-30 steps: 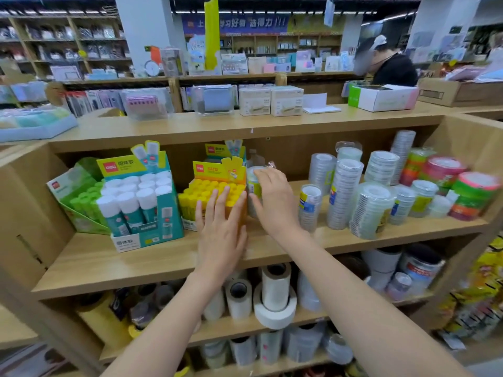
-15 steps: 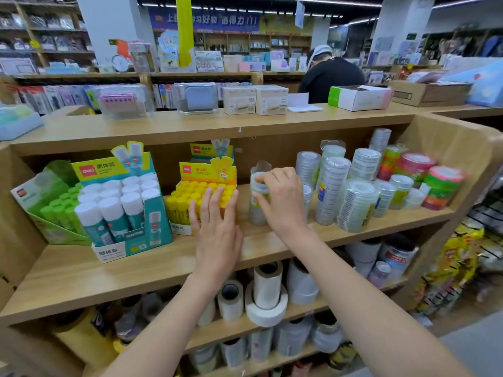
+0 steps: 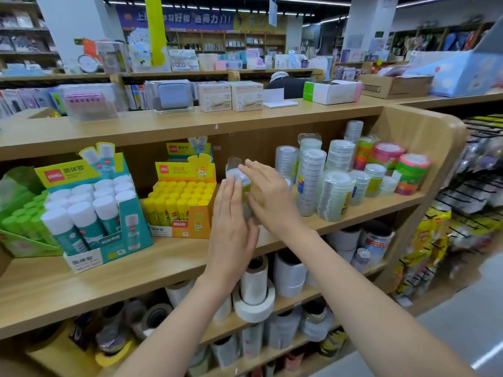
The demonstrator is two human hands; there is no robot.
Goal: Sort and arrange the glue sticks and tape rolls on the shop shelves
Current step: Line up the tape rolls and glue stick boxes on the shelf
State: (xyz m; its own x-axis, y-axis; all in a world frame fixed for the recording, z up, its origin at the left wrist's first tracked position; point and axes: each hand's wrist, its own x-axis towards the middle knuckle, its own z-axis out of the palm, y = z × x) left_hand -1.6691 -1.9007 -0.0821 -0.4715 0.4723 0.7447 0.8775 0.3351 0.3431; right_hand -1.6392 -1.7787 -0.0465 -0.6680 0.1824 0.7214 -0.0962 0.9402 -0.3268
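A clear wrapped stack of tape rolls (image 3: 243,183) stands upright on the middle shelf (image 3: 168,257), just right of the yellow glue stick box (image 3: 182,202). My left hand (image 3: 231,227) is flat against the stack's left side, fingers straight. My right hand (image 3: 269,197) lies over its top and right side with fingers spread. The stack's lower part is hidden by both hands. A teal box of white-capped glue sticks (image 3: 95,210) and a green box of glue sticks (image 3: 21,216) stand further left. More clear tape stacks (image 3: 313,180) crowd the right.
Coloured tape rolls (image 3: 394,164) sit at the shelf's right end by the side wall (image 3: 424,137). Large white rolls (image 3: 255,289) fill the lower shelf. Boxes (image 3: 231,96) stand on the top shelf. A person (image 3: 285,83) is behind it. Hanging packets (image 3: 435,240) are at right.
My left hand has left the yellow box and moved right against the tape stack. My right hand has loosened from a grasp on the stack's top to spread fingers. The view shifted.
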